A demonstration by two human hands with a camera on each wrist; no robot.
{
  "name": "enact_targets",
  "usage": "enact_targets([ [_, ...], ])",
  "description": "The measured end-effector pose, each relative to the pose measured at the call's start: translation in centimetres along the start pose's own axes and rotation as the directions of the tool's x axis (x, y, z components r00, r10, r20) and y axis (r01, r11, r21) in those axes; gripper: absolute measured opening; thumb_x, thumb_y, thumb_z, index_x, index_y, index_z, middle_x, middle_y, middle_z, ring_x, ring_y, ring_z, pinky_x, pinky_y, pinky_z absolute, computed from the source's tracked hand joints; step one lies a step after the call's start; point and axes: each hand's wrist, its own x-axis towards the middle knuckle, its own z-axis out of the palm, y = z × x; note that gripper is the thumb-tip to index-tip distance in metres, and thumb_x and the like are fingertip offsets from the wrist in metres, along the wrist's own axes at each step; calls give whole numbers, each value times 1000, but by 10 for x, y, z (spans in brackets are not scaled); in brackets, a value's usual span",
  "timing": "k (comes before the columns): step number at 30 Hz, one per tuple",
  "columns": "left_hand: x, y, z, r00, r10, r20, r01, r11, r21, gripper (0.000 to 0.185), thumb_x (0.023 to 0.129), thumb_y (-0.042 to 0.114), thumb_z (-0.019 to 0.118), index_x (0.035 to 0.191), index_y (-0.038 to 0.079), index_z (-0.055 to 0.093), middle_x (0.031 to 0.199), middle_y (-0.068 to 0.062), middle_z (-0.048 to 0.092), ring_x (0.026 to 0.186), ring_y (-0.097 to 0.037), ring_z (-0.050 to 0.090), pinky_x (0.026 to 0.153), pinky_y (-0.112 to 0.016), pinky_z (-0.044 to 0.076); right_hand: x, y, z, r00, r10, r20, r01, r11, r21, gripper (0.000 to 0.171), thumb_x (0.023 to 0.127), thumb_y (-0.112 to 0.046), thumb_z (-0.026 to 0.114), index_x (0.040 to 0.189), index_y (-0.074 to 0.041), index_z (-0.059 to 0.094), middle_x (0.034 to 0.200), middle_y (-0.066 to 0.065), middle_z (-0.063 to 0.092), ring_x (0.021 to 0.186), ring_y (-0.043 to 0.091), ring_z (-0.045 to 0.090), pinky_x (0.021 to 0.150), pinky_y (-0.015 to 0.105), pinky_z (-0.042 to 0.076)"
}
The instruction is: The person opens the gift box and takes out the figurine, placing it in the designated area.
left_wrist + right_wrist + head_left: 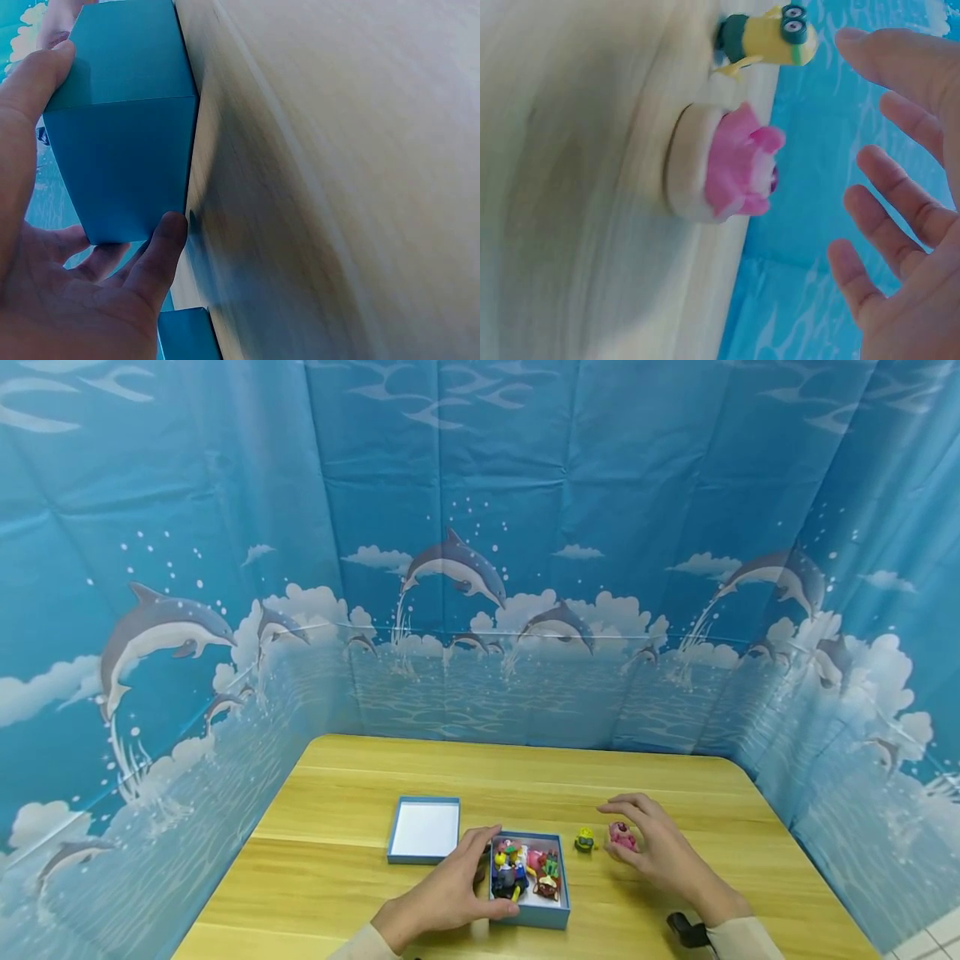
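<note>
My left hand holds a blue box by its left end, thumb on the near side and fingers on the far side. The left wrist view shows the same grip on the box from low down. Several small colourful toy figures lie jumbled inside. My right hand hovers with spread fingers around a pink bear figure. In the right wrist view this pink figure stands on its pale base, apart from the fingertips. A yellow minion figure stands beside it, left of the hand.
A shallow blue box lid with a white inside lies behind and left of the box. All stand on a yellow wooden table. A blue dolphin-print curtain hangs past its far edge. Something black shows by the right wrist.
</note>
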Motion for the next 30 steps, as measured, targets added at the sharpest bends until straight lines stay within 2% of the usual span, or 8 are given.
enact_targets([
  [5, 1, -1, 0, 1000, 6, -1, -6, 1000, 8, 120, 98, 74, 85, 187, 24, 23, 187, -6, 36, 161, -40, 58, 128, -66, 54, 7, -10, -2, 997, -71, -38, 71, 997, -10, 58, 85, -9, 105, 137, -19, 81, 137, 8, 77, 126, 33, 73, 101, 63, 64],
  [13, 0, 0, 0, 1000, 8, -7, -8, 1000, -6, 119, 98, 74, 85, 187, 24, 24, 188, -7, 35, 161, -41, 58, 128, -66, 54, 11, -24, 1, 990, -134, -32, 134, 991, 2, 61, 85, -9, 106, 138, -23, 81, 136, 1, 77, 122, 29, 71, 98, 58, 63],
  [17, -1, -1, 1, 1000, 4, -4, -4, 1000, -9, 119, 98, 74, 85, 187, 25, 24, 188, -6, 35, 162, -40, 57, 128, -66, 53, 11, -31, 3, 984, -176, -36, 176, 984, -3, 63, 83, -9, 107, 139, -23, 80, 136, 1, 77, 114, 20, 68, 96, 54, 64],
  [19, -1, -1, 1, 1000, 4, -3, -4, 1000, -9, 119, 98, 74, 86, 187, 25, 23, 188, -7, 35, 162, -41, 57, 128, -67, 53, 11, -34, 4, 984, -177, -27, 177, 984, 0, 62, 84, -11, 106, 139, -23, 79, 136, 0, 77, 107, 12, 63, 92, 48, 62],
  [22, 0, -3, 1, 1000, 7, -1, -7, 1000, -6, 119, 98, 73, 86, 187, 25, 23, 188, -7, 35, 161, -41, 57, 128, -66, 54, 12, -38, 4, 987, -162, -5, 162, 987, 17, 59, 88, -12, 104, 140, -24, 79, 136, 0, 76, 107, 5, 58, 88, 38, 57],
  [25, 0, -3, 1, 1000, 10, -1, -10, 1000, -2, 118, 99, 72, 85, 187, 25, 23, 187, -7, 35, 161, -41, 58, 127, -66, 54, 14, -42, 3, 988, -152, 22, 151, 988, 35, 56, 91, -12, 102, 141, -23, 78, 136, 0, 76, 108, 7, 59, 84, 33, 54],
  [30, 1, -3, 0, 1000, 12, -1, -12, 1000, -3, 118, 99, 73, 84, 188, 25, 22, 188, -7, 35, 161, -41, 58, 127, -66, 54, 18, -50, 3, 982, -180, 52, 179, 984, 26, 55, 91, -14, 102, 140, -23, 78, 135, -3, 76, 116, 17, 70, 93, 41, 64],
])
